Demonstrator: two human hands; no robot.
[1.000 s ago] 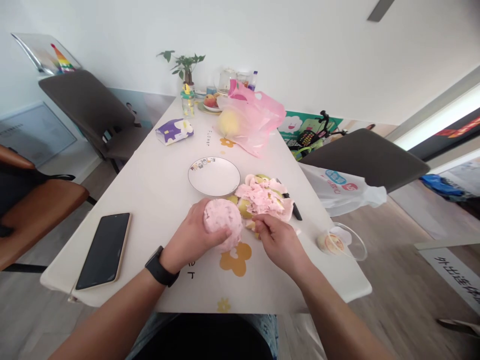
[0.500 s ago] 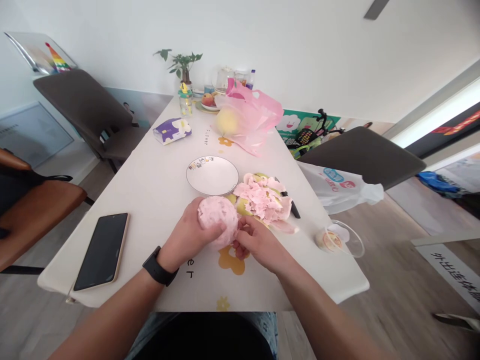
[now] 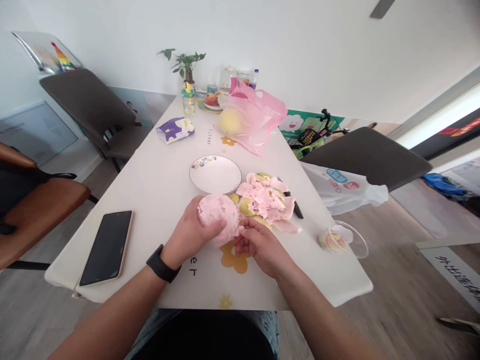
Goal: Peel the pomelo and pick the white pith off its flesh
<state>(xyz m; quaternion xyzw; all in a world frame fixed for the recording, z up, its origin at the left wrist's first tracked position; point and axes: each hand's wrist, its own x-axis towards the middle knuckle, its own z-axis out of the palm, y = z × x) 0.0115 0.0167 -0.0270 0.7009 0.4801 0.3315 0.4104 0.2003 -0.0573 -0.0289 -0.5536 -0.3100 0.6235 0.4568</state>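
Left grip (image 3: 189,232) clenched on pink peeled fruit (image 3: 218,219); right grip (image 3: 260,247) against its side, pinch unclear; peel pile (image 3: 264,200) just beyond.

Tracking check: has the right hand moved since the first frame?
Yes, the right hand has shifted left, closer to the phone.

The rough, matt peeled pink pomelo (image 3: 218,219) has a fuzzy, fibrous pith, while the torn pomelo rind pieces (image 3: 262,200) show a soft, spongy pink inner face over smooth yellow-green skin. The round white ceramic plate (image 3: 215,175) is smooth and glossy; the pale table (image 3: 150,200) has a smooth, matt top. The thin pink plastic bag (image 3: 262,117) is crinkled and shiny, and the black rectangular phone (image 3: 107,247) has a glassy screen.
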